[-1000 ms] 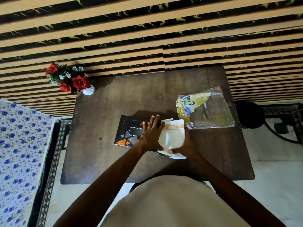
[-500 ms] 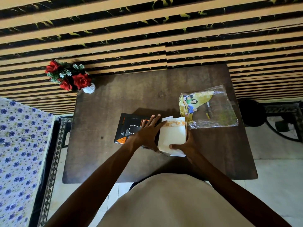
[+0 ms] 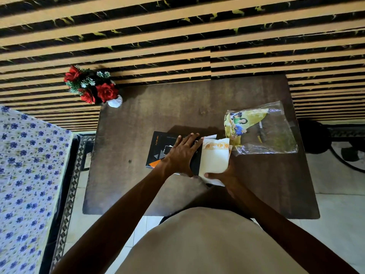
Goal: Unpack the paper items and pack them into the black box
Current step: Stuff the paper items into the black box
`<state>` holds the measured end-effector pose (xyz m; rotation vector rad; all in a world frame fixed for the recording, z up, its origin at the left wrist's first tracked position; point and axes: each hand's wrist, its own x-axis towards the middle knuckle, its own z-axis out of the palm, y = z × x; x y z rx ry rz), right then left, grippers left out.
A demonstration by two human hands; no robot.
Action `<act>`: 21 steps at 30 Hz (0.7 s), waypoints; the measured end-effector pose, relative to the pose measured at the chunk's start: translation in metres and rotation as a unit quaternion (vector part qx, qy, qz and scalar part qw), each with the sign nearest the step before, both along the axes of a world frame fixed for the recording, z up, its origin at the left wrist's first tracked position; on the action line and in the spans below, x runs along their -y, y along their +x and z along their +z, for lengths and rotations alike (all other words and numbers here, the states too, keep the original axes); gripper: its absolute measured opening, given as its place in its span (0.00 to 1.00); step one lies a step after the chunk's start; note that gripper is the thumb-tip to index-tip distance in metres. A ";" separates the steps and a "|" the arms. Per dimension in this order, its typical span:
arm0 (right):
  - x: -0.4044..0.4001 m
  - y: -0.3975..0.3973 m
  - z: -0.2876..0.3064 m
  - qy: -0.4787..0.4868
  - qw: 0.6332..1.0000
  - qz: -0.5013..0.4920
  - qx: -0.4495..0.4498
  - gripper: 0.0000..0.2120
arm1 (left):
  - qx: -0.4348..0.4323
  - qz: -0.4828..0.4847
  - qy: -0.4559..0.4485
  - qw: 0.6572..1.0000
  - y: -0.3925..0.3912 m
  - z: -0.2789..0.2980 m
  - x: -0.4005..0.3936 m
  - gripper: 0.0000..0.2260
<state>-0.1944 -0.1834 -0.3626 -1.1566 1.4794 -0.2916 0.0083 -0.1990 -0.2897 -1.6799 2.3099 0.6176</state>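
A black box with orange and grey triangles lies flat near the middle of the dark wooden table. My left hand rests flat on its right part, fingers spread. Just right of it stands a stack of white paper items with an orange patterned band near the top. My right hand grips the stack from its near lower edge. The stack leans against the box's right side and hides that edge.
A clear plastic bag with a yellow printed wrapper inside lies right of the stack. A white vase of red roses stands at the table's far left corner. A flowered cloth covers furniture on the left. A dark fan sits on the floor at right.
The white stack has been drawn slightly rightward and stood more upright beside the box. My left hand stays on the box, spread flatter.
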 end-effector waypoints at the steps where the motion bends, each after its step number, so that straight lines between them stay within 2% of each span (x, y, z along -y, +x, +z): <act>1: 0.000 -0.001 -0.003 -0.004 1.000 0.017 0.004 0.58 | 0.000 0.001 0.000 1.000 -0.001 -0.001 0.000 0.61; 3: -0.002 0.001 -0.002 0.018 0.999 -0.016 0.039 0.59 | -0.001 0.001 0.001 1.000 -0.001 -0.002 -0.002 0.61; 5: -0.008 0.003 -0.003 0.061 0.991 -0.053 0.108 0.53 | -0.003 0.002 0.001 1.000 0.000 -0.003 -0.003 0.61; 7: -0.010 0.003 0.001 0.087 0.987 -0.076 0.113 0.52 | 0.000 -0.001 -0.004 1.000 0.002 -0.003 -0.002 0.62; 8: -0.009 0.001 -0.001 0.102 0.982 -0.096 0.123 0.48 | 0.002 -0.003 -0.005 1.000 0.002 -0.002 -0.002 0.62; 10: -0.010 -0.002 -0.002 0.165 0.947 -0.172 0.214 0.37 | 0.001 -0.003 -0.004 1.000 0.002 -0.002 -0.002 0.62; 12: -0.011 -0.004 -0.005 0.222 0.912 -0.199 0.280 0.35 | 0.002 -0.001 -0.003 1.000 0.001 -0.003 -0.003 0.62; 14: -0.012 -0.003 -0.003 0.225 0.914 -0.200 0.271 0.35 | 0.004 0.000 -0.002 1.000 0.001 -0.003 -0.003 0.62; 17: -0.009 -0.003 -0.001 0.154 0.944 -0.201 0.212 0.37 | 0.009 -0.001 0.004 1.000 0.002 -0.002 -0.003 0.62; 21: -0.014 -0.007 0.006 0.152 0.915 -0.239 0.288 0.41 | 0.003 0.002 -0.002 1.000 0.002 -0.002 -0.003 0.63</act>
